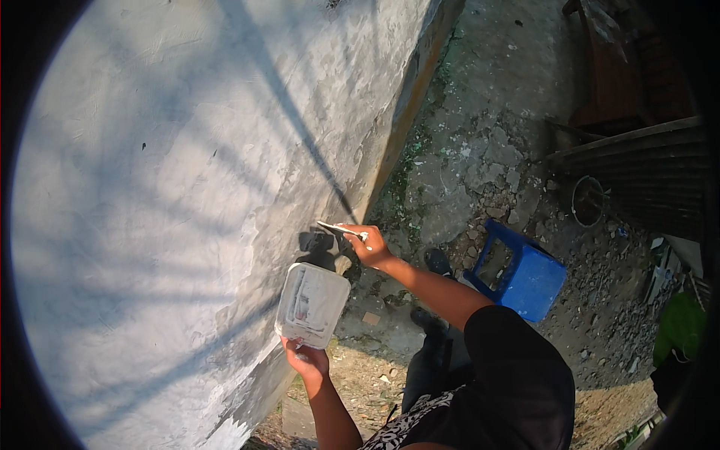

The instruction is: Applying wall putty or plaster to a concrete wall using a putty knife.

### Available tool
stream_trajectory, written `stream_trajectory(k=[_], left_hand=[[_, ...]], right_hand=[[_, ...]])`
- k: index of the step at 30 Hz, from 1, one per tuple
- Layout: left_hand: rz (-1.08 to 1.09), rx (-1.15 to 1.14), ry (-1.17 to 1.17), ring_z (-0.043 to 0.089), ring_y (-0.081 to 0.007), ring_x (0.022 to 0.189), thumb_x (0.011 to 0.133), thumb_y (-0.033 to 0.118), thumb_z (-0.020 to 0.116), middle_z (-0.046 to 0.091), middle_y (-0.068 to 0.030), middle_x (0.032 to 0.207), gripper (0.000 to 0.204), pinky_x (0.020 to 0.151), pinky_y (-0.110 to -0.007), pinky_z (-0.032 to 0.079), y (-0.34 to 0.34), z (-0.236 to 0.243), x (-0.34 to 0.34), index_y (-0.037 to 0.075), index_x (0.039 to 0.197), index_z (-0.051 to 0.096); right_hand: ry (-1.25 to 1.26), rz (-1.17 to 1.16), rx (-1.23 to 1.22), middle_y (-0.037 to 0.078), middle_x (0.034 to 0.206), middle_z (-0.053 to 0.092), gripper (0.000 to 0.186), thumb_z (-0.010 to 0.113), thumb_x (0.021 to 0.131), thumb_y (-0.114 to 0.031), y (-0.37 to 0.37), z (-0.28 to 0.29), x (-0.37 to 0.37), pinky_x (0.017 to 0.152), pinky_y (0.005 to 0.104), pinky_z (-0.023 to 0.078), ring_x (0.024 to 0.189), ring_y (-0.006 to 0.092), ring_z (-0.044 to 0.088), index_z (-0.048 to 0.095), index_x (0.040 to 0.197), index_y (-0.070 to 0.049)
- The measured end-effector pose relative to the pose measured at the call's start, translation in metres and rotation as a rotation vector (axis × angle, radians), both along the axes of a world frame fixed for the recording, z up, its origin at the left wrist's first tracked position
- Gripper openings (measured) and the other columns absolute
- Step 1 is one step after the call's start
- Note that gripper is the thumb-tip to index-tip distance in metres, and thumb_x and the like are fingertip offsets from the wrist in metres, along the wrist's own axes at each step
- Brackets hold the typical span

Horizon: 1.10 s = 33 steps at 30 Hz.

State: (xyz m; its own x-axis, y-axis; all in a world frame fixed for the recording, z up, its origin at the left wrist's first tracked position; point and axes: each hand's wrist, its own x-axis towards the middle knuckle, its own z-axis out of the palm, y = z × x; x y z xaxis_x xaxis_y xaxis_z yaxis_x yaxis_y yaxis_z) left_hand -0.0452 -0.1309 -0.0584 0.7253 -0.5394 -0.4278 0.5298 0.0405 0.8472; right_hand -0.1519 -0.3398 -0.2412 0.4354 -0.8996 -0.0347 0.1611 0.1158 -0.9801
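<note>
A plastered wall (165,150), white with greyer patches low down, fills the left side. My right hand (367,244) is closed on a thin flat spreader (334,229), smeared with white, held at the wall's lower grey band. Below it, my left hand (307,360) grips the bottom end of a white rectangular plastic container (315,304) with white paste inside, held close beside the wall. White smears show on both of my hands.
A blue plastic stool (529,277) sits on the broken concrete ground (480,157) to the right, near my feet (431,326). Beyond are a round bucket (589,201), dark corrugated sheeting (637,172), brown wooden furniture (607,60) and a green object (679,330).
</note>
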Motion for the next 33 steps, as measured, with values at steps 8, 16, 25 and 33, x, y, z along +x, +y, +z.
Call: stream_trajectory(k=[8,16,25,33], left_hand=[[-0.004,0.081,-0.014,0.051,-0.0308,0.126,0.079,0.011,0.050,0.054,-0.0149,0.133,0.059,0.109,-0.045,0.039,0.013,-0.026,-0.004,0.004,0.137,0.044],[0.029,0.110,0.067,0.053,-0.0319,0.123,0.077,0.009,0.052,0.055,-0.0155,0.132,0.059,0.104,-0.048,0.044,0.045,-0.027,-0.005,0.005,0.136,0.045],[-0.005,0.092,-0.180,0.059,-0.0247,0.111,0.083,0.016,0.053,0.062,-0.0094,0.115,0.038,0.097,-0.040,0.047,0.079,-0.030,0.040,0.004,0.119,0.056],[-0.011,0.074,0.035,0.057,-0.0261,0.112,0.085,0.020,0.054,0.061,-0.0079,0.119,0.035,0.098,-0.044,0.044,0.040,-0.027,-0.006,0.008,0.117,0.057]], right_hand=[[-0.035,-0.531,0.351,0.001,0.069,0.058,0.023,0.053,0.091,-0.006,-0.072,-0.077,-0.011,0.058,0.0318,0.040,0.065,0.0078,0.046,0.069,0.105,0.002],[0.103,-0.614,-0.013,0.027,0.105,0.069,0.034,0.059,0.083,0.001,0.021,-0.023,0.094,0.086,0.0375,0.054,0.102,0.0409,0.067,0.064,0.117,0.006],[0.149,-0.013,-0.056,0.021,0.088,0.070,0.028,0.059,0.086,-0.003,0.021,-0.049,0.001,0.070,0.0372,0.053,0.077,0.0368,0.068,0.068,0.113,-0.002],[-0.166,-0.635,0.601,0.008,0.104,0.071,0.029,0.055,0.089,0.002,-0.100,-0.106,-0.008,0.085,0.0300,0.049,0.094,0.0156,0.064,0.068,0.115,0.002]])
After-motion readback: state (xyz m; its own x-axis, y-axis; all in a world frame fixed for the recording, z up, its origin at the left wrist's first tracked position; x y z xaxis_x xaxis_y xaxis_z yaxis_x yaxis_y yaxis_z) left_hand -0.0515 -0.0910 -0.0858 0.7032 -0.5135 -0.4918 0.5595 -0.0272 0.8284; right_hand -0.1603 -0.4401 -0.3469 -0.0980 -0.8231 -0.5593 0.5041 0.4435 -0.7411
